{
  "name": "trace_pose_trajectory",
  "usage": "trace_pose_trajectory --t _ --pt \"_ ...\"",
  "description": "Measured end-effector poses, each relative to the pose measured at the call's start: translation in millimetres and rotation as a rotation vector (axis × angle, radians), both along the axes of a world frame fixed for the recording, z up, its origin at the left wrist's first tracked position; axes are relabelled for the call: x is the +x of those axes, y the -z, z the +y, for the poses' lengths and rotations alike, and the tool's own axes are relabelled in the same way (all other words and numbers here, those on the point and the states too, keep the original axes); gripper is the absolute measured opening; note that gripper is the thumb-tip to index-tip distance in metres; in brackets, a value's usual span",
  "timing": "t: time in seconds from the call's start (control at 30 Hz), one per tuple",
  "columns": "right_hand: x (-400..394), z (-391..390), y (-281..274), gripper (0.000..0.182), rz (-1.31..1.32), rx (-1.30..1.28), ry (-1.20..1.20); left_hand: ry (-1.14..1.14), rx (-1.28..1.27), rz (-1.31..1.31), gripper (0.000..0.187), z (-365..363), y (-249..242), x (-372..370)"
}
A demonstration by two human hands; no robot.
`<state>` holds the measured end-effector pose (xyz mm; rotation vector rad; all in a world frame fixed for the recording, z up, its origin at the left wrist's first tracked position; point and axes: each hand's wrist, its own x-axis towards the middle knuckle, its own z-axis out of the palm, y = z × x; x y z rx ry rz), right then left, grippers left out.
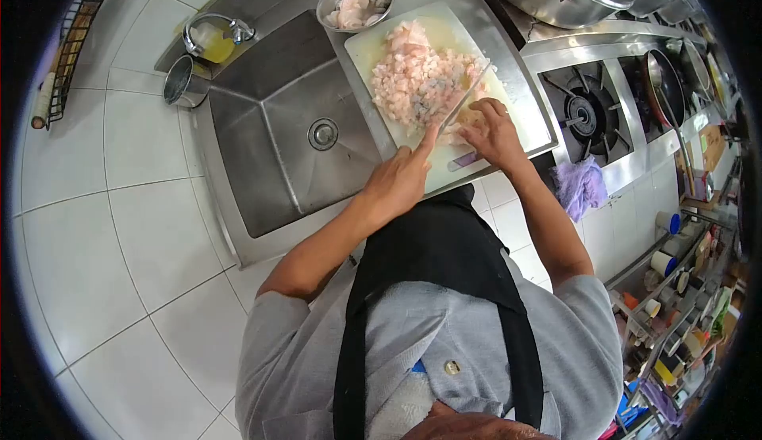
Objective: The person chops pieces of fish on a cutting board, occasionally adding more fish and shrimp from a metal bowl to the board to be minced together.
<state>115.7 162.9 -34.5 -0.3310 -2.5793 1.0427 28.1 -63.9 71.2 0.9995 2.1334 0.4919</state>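
In my left hand (403,176) is the handle of a knife (465,99), with the index finger stretched along it and the blade slanting up to the right over the cutting board (490,176). My right hand (494,132) is at the right side of the blade, fingers bent down on a pale piece of raw meat (452,134). A heap of diced pale-pink raw meat (401,81) covers much of the white board. Some greyish bits lie close to the blade. A purple mark (463,161) shows near the board's front edge.
Left of the board is a steel sink (262,154) with a faucet (238,29). A metal bowl (321,7) of larger raw pieces stands behind the board. To the right are a gas burner (583,115), a purple cloth (579,186), a pan (663,83) and large pots (556,0).
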Motion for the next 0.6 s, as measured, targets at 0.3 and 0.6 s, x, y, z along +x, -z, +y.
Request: trace_pose_trajectory --t 0.3,0.6 --pt "2.7 11.2 16.3 0.044 -0.041 -0.051 -0.077 0.012 0.275 0.076 0.067 56.8 107.8 -13.5" --pt "-0.9 1.2 27.0 0.046 -0.009 -0.18 -0.054 -0.071 0.293 0.12 0.065 20.9 37.8 -13.2"
